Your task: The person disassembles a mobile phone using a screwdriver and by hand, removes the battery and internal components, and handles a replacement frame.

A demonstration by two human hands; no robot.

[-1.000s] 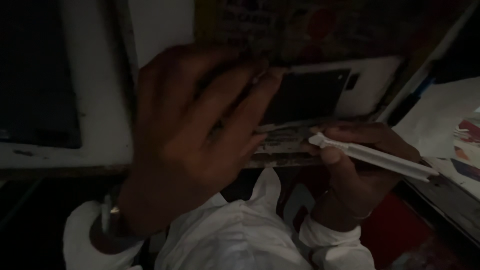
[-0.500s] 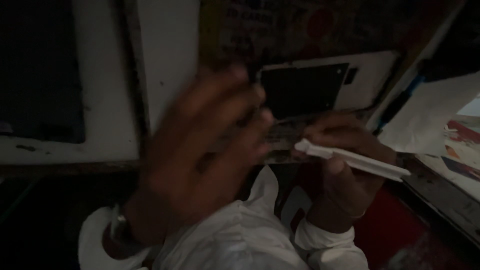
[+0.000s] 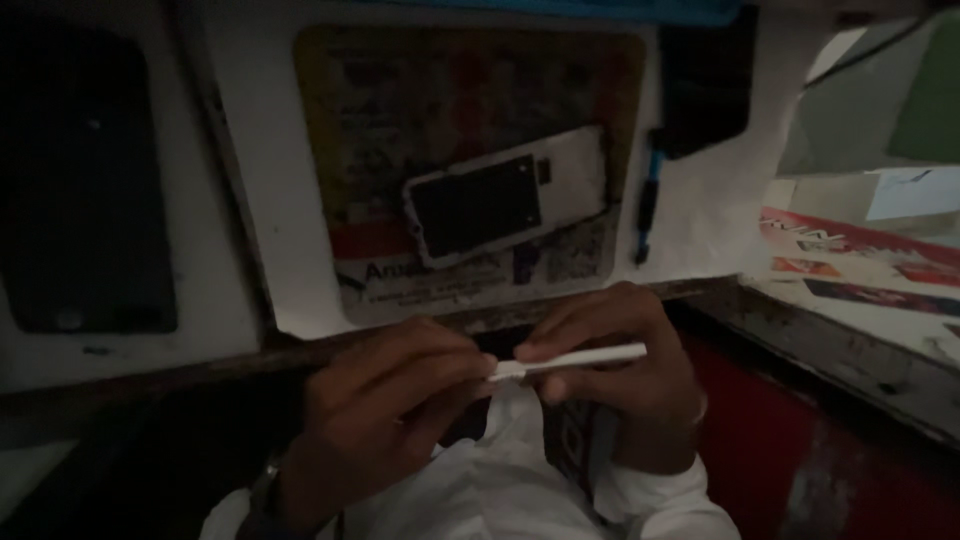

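hands: left hand [image 3: 385,415] and right hand [image 3: 620,350] pinch 1 white stick [image 3: 570,362].
bench: phone frame [image 3: 505,195] on mat [image 3: 470,160].

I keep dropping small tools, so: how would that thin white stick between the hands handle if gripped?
The white stick looks slim and straight between both hands, so probably stiff and light. The right hand pinches it with fingertips only; being narrow and smooth-looking, it may slip or twist.

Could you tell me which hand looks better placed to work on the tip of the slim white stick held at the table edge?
Probably the left hand: its fingertips meet the near tip of the slim white stick, while the right hand grips the stick's body.
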